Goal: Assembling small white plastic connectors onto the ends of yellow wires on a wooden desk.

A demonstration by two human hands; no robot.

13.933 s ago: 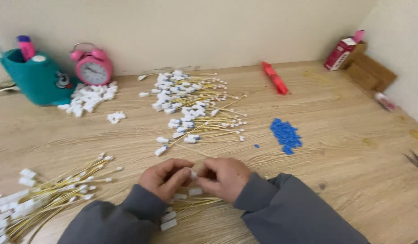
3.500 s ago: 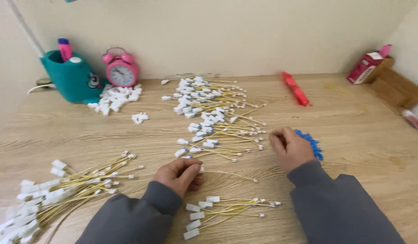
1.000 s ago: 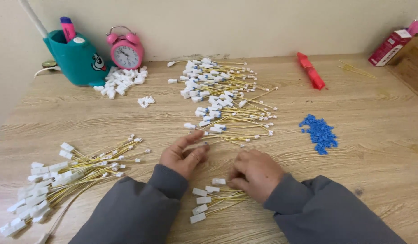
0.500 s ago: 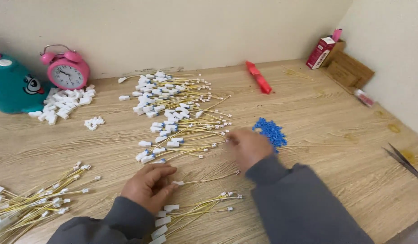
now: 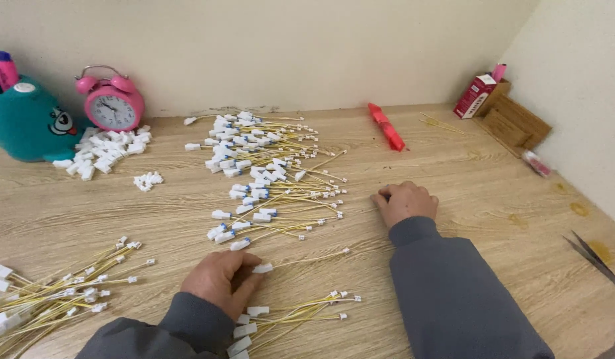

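Note:
My left hand (image 5: pixel 219 278) rests on the wooden table near the front edge. Its fingertips pinch the white connector of a single yellow wire (image 5: pixel 301 259), which lies out to the right. My right hand (image 5: pixel 406 201) lies farther right with its fingers curled down on the tabletop. The blue pieces seen there earlier are hidden beneath it, and I cannot tell whether it holds anything. A big pile of yellow wires with white connectors (image 5: pixel 261 166) spreads behind and between my hands. A small bundle of such wires (image 5: pixel 287 316) lies just in front of my left hand.
Another wire bundle (image 5: pixel 48 299) lies at the front left. Loose white connectors (image 5: pixel 108 149) sit by a pink alarm clock (image 5: pixel 113 101) and a teal pen holder (image 5: pixel 21 119). A red marker (image 5: pixel 386 126), a red box (image 5: pixel 475 96), a wooden block (image 5: pixel 513 123) and tweezers (image 5: pixel 593 256) are on the right.
My right hand has moved right from beside the front bundle onto the blue pile, which it now covers. My left hand has stayed near the front with the single wire.

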